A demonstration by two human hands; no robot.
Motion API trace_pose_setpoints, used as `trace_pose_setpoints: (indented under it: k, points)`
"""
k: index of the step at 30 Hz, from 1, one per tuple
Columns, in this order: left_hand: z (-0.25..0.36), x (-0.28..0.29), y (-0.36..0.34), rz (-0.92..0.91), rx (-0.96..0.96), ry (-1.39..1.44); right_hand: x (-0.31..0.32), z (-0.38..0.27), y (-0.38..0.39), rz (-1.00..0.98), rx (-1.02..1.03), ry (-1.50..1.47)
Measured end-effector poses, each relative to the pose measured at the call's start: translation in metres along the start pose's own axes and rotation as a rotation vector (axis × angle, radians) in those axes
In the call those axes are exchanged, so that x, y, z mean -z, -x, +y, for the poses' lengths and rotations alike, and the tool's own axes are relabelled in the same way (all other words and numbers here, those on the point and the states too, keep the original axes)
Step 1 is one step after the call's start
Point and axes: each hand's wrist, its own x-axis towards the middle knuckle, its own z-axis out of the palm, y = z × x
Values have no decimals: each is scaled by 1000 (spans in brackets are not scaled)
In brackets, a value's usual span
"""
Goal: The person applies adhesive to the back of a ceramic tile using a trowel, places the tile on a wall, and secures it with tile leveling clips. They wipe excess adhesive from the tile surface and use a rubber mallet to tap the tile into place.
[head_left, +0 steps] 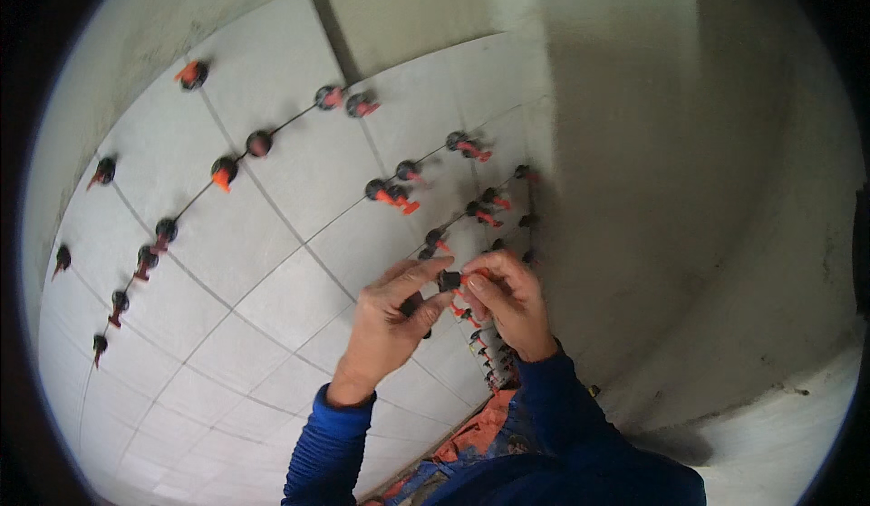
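Both hands meet in front of a wall of pale tiles (272, 307). Between them is a small tile leveler with a black body (450, 280) and an orange-red handle. My left hand (385, 325) pinches the black end between thumb and fingers; another dark piece shows against its palm, too shaded to make out. The fingers of my right hand (515, 305) are closed on the orange-red handle. Just behind the hands, more levelers (435, 239) sit along the tile joints.
Rows of black round levelers with red or orange handles, such as one leveler (225, 171), stick out from the joints. A bare grey wall (671, 198) meets the tiles at the right. Below hangs a row of levelers (489, 356) beside reddish cloth (476, 433).
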Motion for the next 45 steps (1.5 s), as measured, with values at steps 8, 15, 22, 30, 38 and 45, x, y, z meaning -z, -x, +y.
trace_pose_setpoints:
  k: [8,15,22,30,38,45]
  points:
    - [49,46,-132,216,-492,-650,67,-29,-118,545,261,246]
    - [63,42,-265,188,-287,-1140,128,13,-190,674,205,254]
    - [57,26,-325,85,-189,-1323,150,48,-217,758,180,200]
    - [49,15,-331,65,-106,-1352,152,62,-217,710,103,321]
    - [40,13,-352,24,-201,-1305,151,56,-211,674,107,279]
    - [42,2,-369,-1,-179,-1299,154,57,-214,637,132,240]
